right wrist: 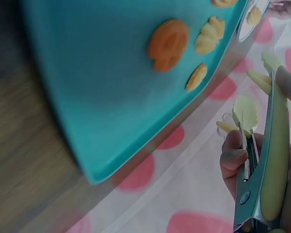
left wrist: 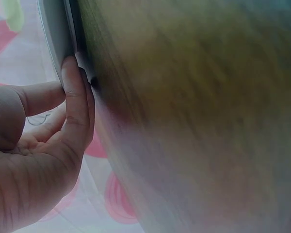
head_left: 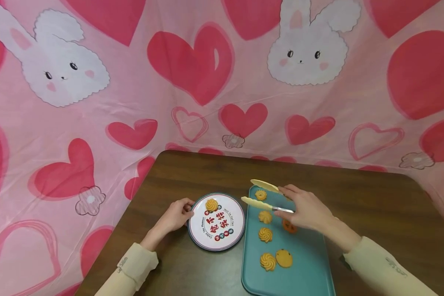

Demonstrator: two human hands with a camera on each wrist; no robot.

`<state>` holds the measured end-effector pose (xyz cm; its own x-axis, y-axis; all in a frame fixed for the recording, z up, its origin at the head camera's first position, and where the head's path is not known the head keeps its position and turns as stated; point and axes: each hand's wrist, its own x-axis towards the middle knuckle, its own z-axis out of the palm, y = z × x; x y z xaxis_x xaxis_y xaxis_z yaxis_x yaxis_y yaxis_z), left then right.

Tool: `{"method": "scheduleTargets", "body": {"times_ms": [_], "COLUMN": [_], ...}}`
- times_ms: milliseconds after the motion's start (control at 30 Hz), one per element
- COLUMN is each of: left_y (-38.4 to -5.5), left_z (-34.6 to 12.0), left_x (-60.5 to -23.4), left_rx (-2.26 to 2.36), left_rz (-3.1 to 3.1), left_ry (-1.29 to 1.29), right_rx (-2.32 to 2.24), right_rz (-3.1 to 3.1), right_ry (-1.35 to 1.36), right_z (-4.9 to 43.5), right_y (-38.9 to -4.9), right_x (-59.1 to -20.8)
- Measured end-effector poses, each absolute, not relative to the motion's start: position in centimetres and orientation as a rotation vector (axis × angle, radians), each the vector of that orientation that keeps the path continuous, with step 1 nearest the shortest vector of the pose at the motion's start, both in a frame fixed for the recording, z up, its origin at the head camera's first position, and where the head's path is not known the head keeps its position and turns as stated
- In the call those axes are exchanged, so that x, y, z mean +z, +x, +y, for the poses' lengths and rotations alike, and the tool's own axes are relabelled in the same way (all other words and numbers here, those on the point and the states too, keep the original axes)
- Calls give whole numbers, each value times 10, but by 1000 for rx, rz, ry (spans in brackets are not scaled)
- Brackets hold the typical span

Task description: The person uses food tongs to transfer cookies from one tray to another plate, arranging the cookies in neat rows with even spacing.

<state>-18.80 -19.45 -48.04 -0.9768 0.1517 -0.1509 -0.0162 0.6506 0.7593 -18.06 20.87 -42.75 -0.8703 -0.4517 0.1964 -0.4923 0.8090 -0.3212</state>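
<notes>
My left hand (head_left: 175,216) pinches the left rim of a round white plate (head_left: 238,220) with red lettering; the left wrist view shows thumb and fingers on its edge. One swirled cookie (head_left: 211,205) lies near the plate's top. My right hand (head_left: 307,207) grips tongs (head_left: 259,204) with cream tips and metal arms. The tips stand apart with nothing visible between them, above the far left part of a teal tray (head_left: 303,275). Several swirled cookies (head_left: 265,234), a flat round cookie (head_left: 284,258) and a darker cookie with holes (head_left: 290,226) lie on the tray.
Plate and tray stand side by side on a dark wooden table (head_left: 192,172), the tray to the right. Behind and left of the table hangs a pink cloth (head_left: 163,123) with hearts and rabbits.
</notes>
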Motion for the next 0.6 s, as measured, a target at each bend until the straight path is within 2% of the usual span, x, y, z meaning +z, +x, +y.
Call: {"method": "scheduleTargets", "body": {"times_ms": [600], "left_y": [-189], "left_z": [-194], "left_x": [-477], "left_rx": [1213], "left_rz": [2650], "left_ry": [96], "right_rx": [477], "right_rz": [-2872], "right_ry": [646], "right_z": [270], "right_y": [-137], "right_x": [-435]}}
